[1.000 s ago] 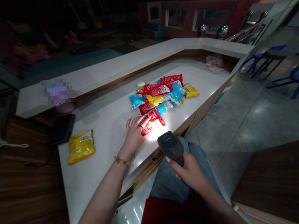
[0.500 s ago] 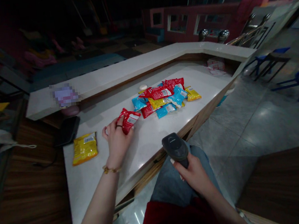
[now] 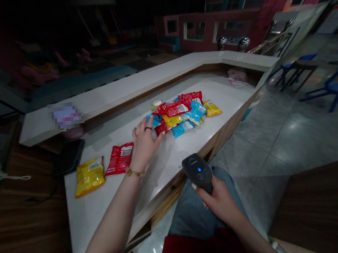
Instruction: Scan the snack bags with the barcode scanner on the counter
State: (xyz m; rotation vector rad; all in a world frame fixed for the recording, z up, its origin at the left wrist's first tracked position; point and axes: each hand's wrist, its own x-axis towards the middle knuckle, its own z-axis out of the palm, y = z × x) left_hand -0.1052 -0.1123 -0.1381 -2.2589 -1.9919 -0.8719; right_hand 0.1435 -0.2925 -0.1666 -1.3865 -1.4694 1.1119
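Note:
My left hand (image 3: 146, 139) reaches over the counter with its fingers spread, at the left edge of a pile of snack packets. Nearest its fingertips are a blue packet (image 3: 155, 122) and a red packet (image 3: 160, 127); whether they touch is hard to tell. On top of the pile lies another red packet (image 3: 174, 108), among more blue and yellow ones. Left of my wrist a red packet (image 3: 120, 159) lies flat with its barcode up, beside a yellow packet (image 3: 90, 177). My right hand (image 3: 217, 198) grips a dark barcode scanner (image 3: 197, 171), its blue light lit, over my lap.
The white counter (image 3: 107, 229) has a raised ledge (image 3: 140, 81) along its far side. A black flat device (image 3: 69, 156) sits at the left end. A small white round object (image 3: 157, 103) lies behind the pile. Blue chairs (image 3: 329, 87) stand on the floor to the right.
My left hand has let go of the red packet, which now lies beside the yellow one, and has moved right to the pile. A blue light has come on atop the scanner.

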